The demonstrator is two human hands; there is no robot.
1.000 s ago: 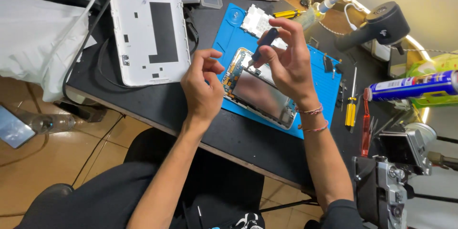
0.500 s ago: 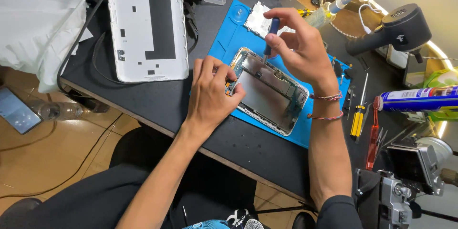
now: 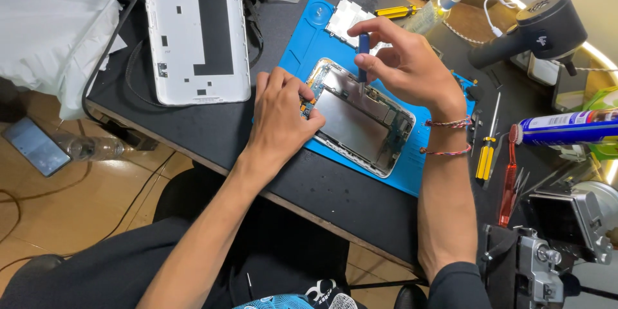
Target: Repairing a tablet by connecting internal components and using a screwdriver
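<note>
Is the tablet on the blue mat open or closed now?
Open. The tablet shows bare inner parts, and its white back cover lies apart on the black table.

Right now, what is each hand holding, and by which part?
The right hand pinches a blue-handled screwdriver by its upper handle. The left hand holds nothing, pressing on the opened tablet at its edge.

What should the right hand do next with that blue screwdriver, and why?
Probably turn the blue screwdriver in place. The right hand holds it upright by the fingertips, tip down on the upper part of the opened tablet, while the left hand presses on the tablet's near-left edge to steady it on the blue mat. Whether the tip sits in a screw is too small to tell.
</note>
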